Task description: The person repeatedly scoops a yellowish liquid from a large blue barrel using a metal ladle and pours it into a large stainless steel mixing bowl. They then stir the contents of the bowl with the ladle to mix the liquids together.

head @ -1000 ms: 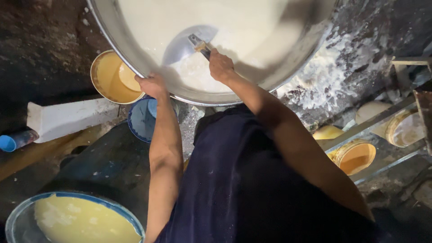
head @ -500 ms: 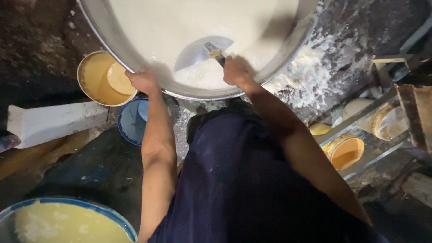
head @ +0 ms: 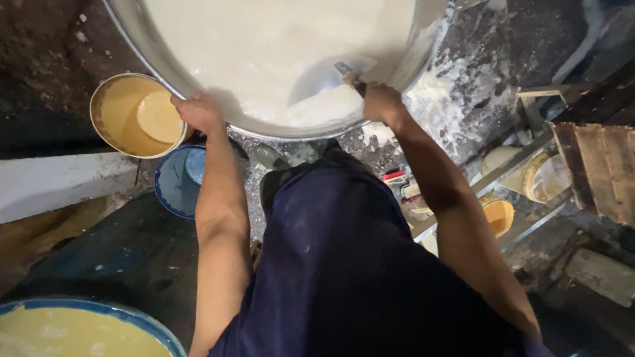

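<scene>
A big metal basin (head: 142,49) full of white batter fills the top of the view. My left hand (head: 198,111) grips its near rim on the left. My right hand (head: 380,102) holds the handle of a flat metal scraper (head: 324,78) whose wide blade lies in the batter close to the near wall. A scraped patch of bare metal shows around the blade. My dark apron covers the lower middle of the view.
A yellow-stained bucket (head: 109,116) and a blue bowl (head: 173,182) sit left of the basin. A blue-rimmed tub of yellow liquid (head: 79,330) is at bottom left. A metal rack (head: 522,165) with small containers and a wooden board (head: 605,172) stand on the right. White splatter covers the ground.
My right hand has carried the scraper to the right along the basin's near wall. My left hand has stayed on the rim. The view has shifted a little.
</scene>
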